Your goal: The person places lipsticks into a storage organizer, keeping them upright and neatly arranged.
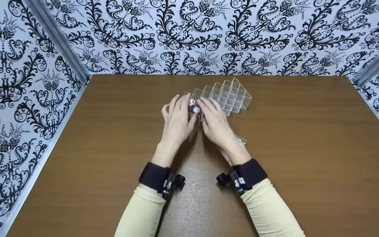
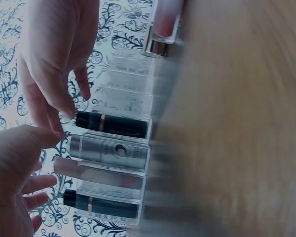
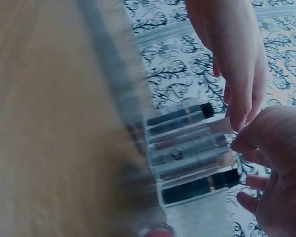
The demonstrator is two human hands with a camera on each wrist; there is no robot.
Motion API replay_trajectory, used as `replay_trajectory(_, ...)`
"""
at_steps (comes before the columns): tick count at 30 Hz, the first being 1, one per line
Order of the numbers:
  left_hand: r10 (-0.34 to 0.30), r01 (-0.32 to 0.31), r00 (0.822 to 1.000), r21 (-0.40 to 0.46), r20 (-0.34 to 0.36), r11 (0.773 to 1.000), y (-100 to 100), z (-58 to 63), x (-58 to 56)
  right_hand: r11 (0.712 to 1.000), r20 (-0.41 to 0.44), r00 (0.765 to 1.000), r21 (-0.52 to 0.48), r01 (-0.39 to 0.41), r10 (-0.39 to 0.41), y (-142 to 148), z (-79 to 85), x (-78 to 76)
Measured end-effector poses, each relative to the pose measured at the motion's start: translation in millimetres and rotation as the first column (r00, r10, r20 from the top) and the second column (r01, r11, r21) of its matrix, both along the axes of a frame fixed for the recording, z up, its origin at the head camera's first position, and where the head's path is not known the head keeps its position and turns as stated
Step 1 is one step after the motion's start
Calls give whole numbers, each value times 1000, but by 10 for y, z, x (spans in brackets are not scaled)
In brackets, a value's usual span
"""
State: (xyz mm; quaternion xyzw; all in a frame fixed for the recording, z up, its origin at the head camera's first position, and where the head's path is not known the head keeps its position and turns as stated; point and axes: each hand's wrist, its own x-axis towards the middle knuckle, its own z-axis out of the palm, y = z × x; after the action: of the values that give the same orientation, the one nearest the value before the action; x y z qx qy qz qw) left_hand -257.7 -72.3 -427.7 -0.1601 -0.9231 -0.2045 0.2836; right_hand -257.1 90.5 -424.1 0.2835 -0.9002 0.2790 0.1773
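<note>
A clear stepped organizer (image 1: 230, 95) with diamond-shaped slots stands toward the back of the table. My left hand (image 1: 176, 121) is at its left end, fingers reaching forward and thumb close to a tube's round silver top (image 1: 196, 110). Over the neighbouring slots lies my right hand (image 1: 216, 123), its fingers extended beside the same tube. In the left wrist view, the front row holds a silver cosmetic tube (image 2: 108, 149), a black tube with a gold band (image 2: 123, 126), a pale tube (image 2: 98, 174) and another black tube (image 2: 106, 204). Both thumbs are at the upper ends of the middle tubes.
A clear tube with pinkish-red contents (image 2: 166, 19) lies on the table near my right wrist, partly hidden by the forearm in the head view. Patterned walls (image 1: 189, 36) border the brown table (image 1: 308, 158) at the back and sides.
</note>
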Motion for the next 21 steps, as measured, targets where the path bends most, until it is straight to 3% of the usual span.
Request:
replay_trajectory(6, -54, 58, 995, 49, -86, 997, 34, 101, 50, 996, 98, 995, -81, 34, -26, 154, 169, 67)
replay_trajectory(13, -201, 219, 970, 135, -135, 966, 95, 177, 131, 998, 214, 977, -65, 7, 7, 359, 310, 158)
replay_trajectory(17, -321, 330, 944, 167, -77, 929, 118, 186, 172, 999, 289, 956, 20, -46, 39, 489, 355, 229)
replay_trajectory(21, -408, 393, 911, 181, 58, 902, 145, 179, 211, 984, 360, 929, 115, -133, 83, 651, 358, 311)
